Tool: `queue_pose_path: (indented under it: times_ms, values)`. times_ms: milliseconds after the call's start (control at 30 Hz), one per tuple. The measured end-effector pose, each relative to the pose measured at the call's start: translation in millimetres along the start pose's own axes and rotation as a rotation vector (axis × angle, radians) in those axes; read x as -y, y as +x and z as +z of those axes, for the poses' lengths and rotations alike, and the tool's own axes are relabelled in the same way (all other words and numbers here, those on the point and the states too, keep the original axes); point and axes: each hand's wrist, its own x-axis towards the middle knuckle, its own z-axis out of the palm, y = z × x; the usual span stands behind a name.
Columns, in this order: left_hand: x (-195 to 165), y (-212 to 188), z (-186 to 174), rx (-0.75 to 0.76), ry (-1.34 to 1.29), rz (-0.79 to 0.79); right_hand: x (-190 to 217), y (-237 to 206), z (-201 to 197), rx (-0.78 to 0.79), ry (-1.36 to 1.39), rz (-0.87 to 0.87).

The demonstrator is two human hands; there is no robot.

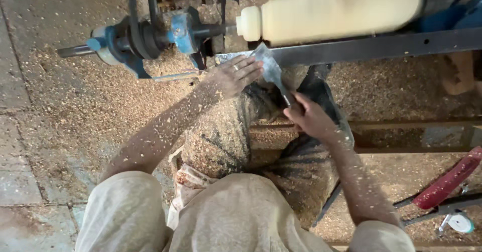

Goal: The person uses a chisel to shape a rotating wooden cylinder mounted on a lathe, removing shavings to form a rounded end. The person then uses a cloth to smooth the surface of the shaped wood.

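Observation:
A pale wooden cylinder [336,10] spins blurred on a lathe at the top of the head view. A wide flat metal chisel [268,66] rests its blade on the dark steel tool rest [381,46], tip near the wood's rounded left end. My left hand [235,75], dusted with shavings and wearing a ring, presses flat on the blade. My right hand [309,115] grips the chisel's handle end lower down. Both forearms are covered in wood chips.
The lathe's blue headstock and pulley with belts [150,33] sit at upper left. Sawdust covers the stone floor [55,111] and the frame below. A red-handled tool [449,181] lies at lower right. My knees in light trousers [236,217] fill the bottom.

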Motion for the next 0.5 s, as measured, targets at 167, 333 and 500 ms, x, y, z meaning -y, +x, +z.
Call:
queue_pose_path:
  times_ms: [167,333,500]
  values:
    - [6.3,-2.6,11.5,-0.161,0.062,-0.002,12.6,3.6,-30.0,-0.051,-0.151,0.078]
    - [-3.4,15.1,36.8,-0.479,0.016,-0.122,25.0,11.4,-39.8,-0.03,-0.144,0.054]
    - [-11.2,37.0,57.5,-0.962,-0.038,-0.226,26.9,13.3,-43.9,-0.03,-0.246,0.046]
